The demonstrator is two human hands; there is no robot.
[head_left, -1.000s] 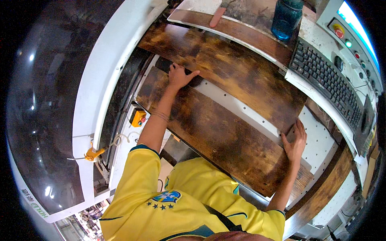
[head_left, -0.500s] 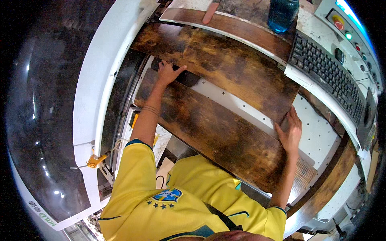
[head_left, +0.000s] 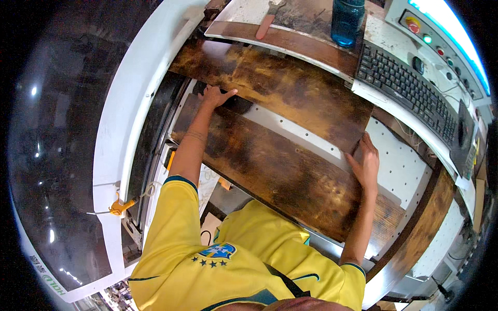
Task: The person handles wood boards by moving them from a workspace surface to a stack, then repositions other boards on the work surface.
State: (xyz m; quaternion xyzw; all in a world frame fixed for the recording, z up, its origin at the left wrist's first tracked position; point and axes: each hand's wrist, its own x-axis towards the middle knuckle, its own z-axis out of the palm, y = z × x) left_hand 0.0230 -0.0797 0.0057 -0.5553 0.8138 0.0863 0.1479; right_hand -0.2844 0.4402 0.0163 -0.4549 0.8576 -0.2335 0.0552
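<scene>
Two dark, mottled brown wooden boards lie side by side on a white perforated bed point(head_left: 399, 171). At the near edge of the far board point(head_left: 301, 78), toward its left part, rests my left hand point(head_left: 213, 96), thumb stretched out along the edge and fingers apart. My right hand point(head_left: 366, 163) sits at that board's near right corner, its fingers against the end and its thumb spread toward the near edge. Closer to my body is the near board point(head_left: 270, 160); my left forearm crosses above its left end. A strip of the bed shows between the boards.
Beyond the boards are a scraper with a reddish handle point(head_left: 265, 26), a blue bottle point(head_left: 346, 23), a black keyboard point(head_left: 407, 90) and a control panel point(head_left: 441, 44) with buttons. A white curved frame point(head_left: 116, 103) borders the left, with an orange clip-like tool point(head_left: 120, 208) on it.
The whole view has shifted a little, so the items at the right now appear further left. Both hands stay at the far board's edges, with no clear movement of the boards.
</scene>
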